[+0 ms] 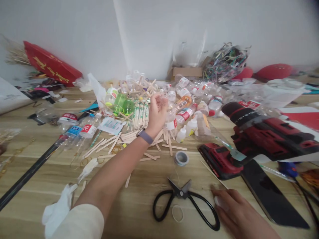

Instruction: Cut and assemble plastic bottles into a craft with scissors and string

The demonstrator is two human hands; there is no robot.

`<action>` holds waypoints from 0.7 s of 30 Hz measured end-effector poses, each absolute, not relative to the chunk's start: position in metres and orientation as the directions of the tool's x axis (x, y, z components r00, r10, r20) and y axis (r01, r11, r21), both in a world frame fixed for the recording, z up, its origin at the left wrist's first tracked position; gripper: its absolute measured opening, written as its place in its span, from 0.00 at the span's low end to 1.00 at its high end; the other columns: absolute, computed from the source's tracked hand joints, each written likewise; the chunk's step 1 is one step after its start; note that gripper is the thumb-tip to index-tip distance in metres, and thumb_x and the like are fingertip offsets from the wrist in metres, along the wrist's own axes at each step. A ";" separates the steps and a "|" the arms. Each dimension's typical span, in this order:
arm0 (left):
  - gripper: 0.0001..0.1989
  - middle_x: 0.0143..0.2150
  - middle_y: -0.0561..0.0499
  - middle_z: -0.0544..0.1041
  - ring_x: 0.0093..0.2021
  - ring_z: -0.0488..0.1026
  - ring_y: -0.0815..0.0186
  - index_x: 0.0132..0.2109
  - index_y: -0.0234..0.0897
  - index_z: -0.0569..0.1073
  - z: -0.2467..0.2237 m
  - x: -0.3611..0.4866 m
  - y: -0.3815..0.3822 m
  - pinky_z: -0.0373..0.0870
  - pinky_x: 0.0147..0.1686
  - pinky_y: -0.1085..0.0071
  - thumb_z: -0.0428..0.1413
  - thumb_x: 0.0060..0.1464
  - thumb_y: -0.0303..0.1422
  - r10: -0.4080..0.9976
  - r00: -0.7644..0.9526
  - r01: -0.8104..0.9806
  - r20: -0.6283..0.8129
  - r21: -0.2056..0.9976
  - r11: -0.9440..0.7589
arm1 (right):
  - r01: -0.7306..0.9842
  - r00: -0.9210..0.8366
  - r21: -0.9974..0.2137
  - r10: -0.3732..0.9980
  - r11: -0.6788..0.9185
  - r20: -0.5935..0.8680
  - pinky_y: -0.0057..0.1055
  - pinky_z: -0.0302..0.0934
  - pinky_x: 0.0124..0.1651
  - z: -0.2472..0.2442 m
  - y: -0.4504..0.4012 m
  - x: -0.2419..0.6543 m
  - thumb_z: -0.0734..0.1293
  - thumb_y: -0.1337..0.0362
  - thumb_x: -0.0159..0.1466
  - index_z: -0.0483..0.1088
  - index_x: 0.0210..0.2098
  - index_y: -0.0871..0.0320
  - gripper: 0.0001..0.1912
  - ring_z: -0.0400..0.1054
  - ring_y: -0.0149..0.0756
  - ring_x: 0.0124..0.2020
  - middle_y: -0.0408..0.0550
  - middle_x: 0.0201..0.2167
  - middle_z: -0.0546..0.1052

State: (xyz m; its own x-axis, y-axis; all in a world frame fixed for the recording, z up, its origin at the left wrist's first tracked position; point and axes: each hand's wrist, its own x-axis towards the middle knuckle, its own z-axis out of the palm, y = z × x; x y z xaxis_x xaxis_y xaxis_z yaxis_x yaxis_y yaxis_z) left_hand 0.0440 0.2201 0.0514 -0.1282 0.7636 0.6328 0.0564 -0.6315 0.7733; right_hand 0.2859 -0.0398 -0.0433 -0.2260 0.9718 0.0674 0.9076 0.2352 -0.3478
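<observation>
My left hand (158,111) reaches over the pile, fingers curled beside a clear plastic bottle (171,120) with a red and white label. Blur hides what, if anything, those fingers grip. At the front right, my right hand (239,210) is closed, with a small white rounded thing (221,203) between thumb and fingers. A thin stick (213,173) runs toward its fingertips; I cannot tell if they touch it. Just left of this hand lie scissors (181,193) with black handles, blades apart. A roll of tape (181,158) sits beyond them, and a rubber band (177,213) lies between the handles.
Wooden craft sticks (107,143) are strewn mid-table, with green bottles (120,104) and many clear ones behind. A red cordless drill (271,132) lies at right over a dark phone (271,192). A black rod (30,172) and white gloves (59,205) are at left.
</observation>
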 end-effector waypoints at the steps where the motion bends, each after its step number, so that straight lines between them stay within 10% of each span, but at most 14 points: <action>1: 0.17 0.49 0.46 0.72 0.51 0.71 0.63 0.50 0.42 0.62 0.049 0.044 0.223 0.67 0.53 0.62 0.51 0.61 0.48 0.780 -0.141 0.066 0.609 0.792 -0.607 | 0.908 -0.226 -0.341 0.969 0.245 0.096 0.33 0.72 0.45 -0.042 -0.040 0.284 0.57 0.61 0.67 0.75 0.46 0.56 0.17 0.76 0.40 0.41 0.55 0.41 0.77; 16: 0.19 0.55 0.40 0.71 0.56 0.69 0.56 0.54 0.36 0.65 0.014 -0.031 0.200 0.64 0.57 0.59 0.55 0.58 0.38 0.872 -0.370 0.376 0.321 0.910 -0.175 | 0.785 -0.233 -0.506 0.928 0.356 0.291 0.26 0.68 0.36 0.006 -0.025 0.210 0.64 0.66 0.66 0.65 0.46 0.55 0.09 0.70 0.33 0.33 0.46 0.36 0.71; 21: 0.21 0.61 0.37 0.66 0.67 0.55 0.52 0.55 0.34 0.66 0.020 -0.048 0.144 0.49 0.66 0.52 0.56 0.55 0.35 0.797 -0.216 0.659 0.563 0.687 -0.306 | 0.736 -0.235 -0.548 0.909 0.398 0.345 0.25 0.68 0.35 0.008 -0.024 0.195 0.63 0.68 0.65 0.66 0.44 0.55 0.08 0.70 0.31 0.32 0.46 0.36 0.71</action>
